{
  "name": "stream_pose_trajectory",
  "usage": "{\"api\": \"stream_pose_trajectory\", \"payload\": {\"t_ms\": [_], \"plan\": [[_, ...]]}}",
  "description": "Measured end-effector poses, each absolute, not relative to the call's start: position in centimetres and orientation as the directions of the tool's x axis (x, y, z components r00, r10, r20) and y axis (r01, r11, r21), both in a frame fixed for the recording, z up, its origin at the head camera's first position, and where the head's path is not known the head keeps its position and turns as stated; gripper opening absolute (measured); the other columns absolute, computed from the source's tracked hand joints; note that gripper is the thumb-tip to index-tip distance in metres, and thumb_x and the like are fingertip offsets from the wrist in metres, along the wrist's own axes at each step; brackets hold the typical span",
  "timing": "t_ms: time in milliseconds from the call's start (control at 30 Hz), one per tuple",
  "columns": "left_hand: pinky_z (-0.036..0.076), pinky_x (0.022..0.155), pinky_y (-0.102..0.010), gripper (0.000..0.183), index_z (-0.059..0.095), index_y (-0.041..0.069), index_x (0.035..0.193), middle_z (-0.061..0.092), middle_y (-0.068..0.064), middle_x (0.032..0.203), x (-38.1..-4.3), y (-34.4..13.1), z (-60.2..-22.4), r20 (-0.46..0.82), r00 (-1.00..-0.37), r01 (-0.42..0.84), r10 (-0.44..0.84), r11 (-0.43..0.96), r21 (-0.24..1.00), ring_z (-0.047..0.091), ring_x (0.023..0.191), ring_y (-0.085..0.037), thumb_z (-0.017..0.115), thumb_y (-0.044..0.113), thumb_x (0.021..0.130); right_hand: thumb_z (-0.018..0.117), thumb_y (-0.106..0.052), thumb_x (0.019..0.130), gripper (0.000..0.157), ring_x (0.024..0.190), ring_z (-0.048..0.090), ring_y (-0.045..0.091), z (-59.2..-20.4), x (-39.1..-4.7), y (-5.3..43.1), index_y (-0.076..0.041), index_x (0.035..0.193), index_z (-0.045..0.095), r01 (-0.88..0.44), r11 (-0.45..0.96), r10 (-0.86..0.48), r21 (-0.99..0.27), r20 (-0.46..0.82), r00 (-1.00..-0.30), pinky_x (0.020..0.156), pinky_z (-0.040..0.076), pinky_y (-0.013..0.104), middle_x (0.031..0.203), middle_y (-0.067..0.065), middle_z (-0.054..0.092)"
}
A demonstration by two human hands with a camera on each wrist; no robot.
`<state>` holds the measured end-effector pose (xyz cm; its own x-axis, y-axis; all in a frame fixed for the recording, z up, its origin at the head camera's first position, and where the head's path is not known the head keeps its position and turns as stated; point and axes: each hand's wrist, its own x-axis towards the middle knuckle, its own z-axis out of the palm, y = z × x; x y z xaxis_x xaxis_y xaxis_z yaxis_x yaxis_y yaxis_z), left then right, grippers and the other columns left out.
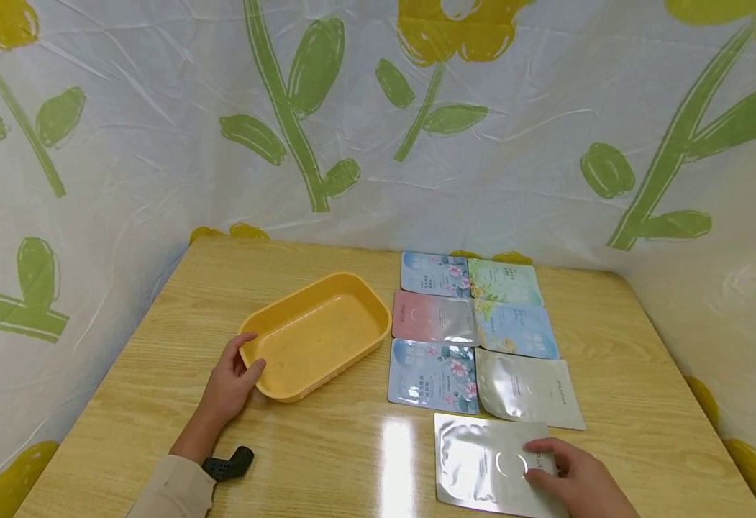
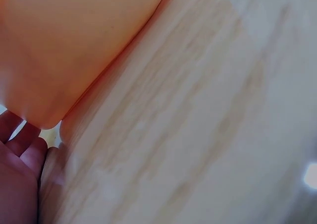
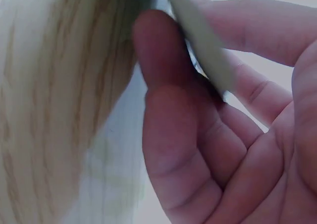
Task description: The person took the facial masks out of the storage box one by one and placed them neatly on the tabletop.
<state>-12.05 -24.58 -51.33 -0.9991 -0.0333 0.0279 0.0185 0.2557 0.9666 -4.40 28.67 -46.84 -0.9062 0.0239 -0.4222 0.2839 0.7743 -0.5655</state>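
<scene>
My left hand (image 1: 229, 385) holds the near-left end of a yellow plastic basin (image 1: 316, 338), which sits on the table. The left wrist view shows the hand's fingers (image 2: 22, 140) against the basin's edge. In my right hand (image 1: 575, 475) is a silver sheet-mask packet (image 1: 471, 460), pinched by its right end between thumb and fingers at the near side of the table. Edge-on in the right wrist view, the packet's edge (image 3: 205, 50) passes between the thumb and the fingers. Whether its far end touches the table I cannot tell.
Beyond the held packet, several flat mask packets lie in two columns: blue floral (image 1: 432, 378), pink and silver (image 1: 436, 318), plain silver (image 1: 529, 388), light blue (image 1: 516, 329), green (image 1: 506, 282). The wooden table (image 1: 326, 460) meets a flower-printed curtain (image 1: 365, 194).
</scene>
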Motion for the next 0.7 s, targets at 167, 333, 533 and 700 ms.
{"api": "stream_pose_trajectory", "payload": {"t_ms": [167,333,533,700], "plan": [[0.032,0.098,-0.006,0.051,0.036,0.003,0.147,0.029,-0.026,0.156,-12.0,-24.6,-51.4,0.037,-0.999,0.027,-0.035,0.253,0.967,0.033,0.142,-0.035,0.058,0.009,0.101,0.081,-0.028,0.084,0.044,0.082,0.058,0.019,-46.8,-4.6,28.8,-0.009,0.12,0.068,0.294,0.786,0.04,-0.544,-0.431,-0.902,0.072,0.049,0.035,0.094,0.004,0.068],[0.032,0.099,-0.007,0.05,0.036,0.002,0.146,0.028,-0.026,0.156,-12.0,-24.5,-51.5,0.044,-0.999,0.036,-0.028,0.239,0.97,0.032,0.142,-0.036,0.057,0.007,0.101,0.081,-0.031,0.084,0.047,0.085,0.063,0.022,-46.7,-4.5,29.2,-0.008,0.123,0.065,0.3,0.799,0.04,-0.522,-0.451,-0.892,0.071,0.051,0.037,0.095,0.008,0.07],[0.032,0.099,-0.007,0.05,0.036,0.002,0.146,0.027,-0.026,0.156,-11.9,-24.5,-51.3,0.039,-0.999,0.031,-0.03,0.241,0.97,0.032,0.142,-0.036,0.058,0.008,0.101,0.082,-0.027,0.084,0.046,0.085,0.065,0.022,-46.5,-4.3,29.6,-0.005,0.121,0.065,0.295,0.802,0.048,-0.52,-0.436,-0.899,0.071,0.052,0.036,0.093,0.007,0.07],[0.033,0.097,-0.006,0.05,0.036,0.001,0.146,0.029,-0.026,0.155,-12.0,-24.5,-51.4,0.043,-0.999,0.036,-0.025,0.236,0.971,0.034,0.142,-0.036,0.058,0.008,0.101,0.082,-0.026,0.084,0.046,0.085,0.065,0.022,-46.5,-4.3,29.9,-0.004,0.12,0.065,0.31,0.799,0.07,-0.515,-0.433,-0.899,0.07,0.052,0.035,0.092,0.005,0.07]]}}
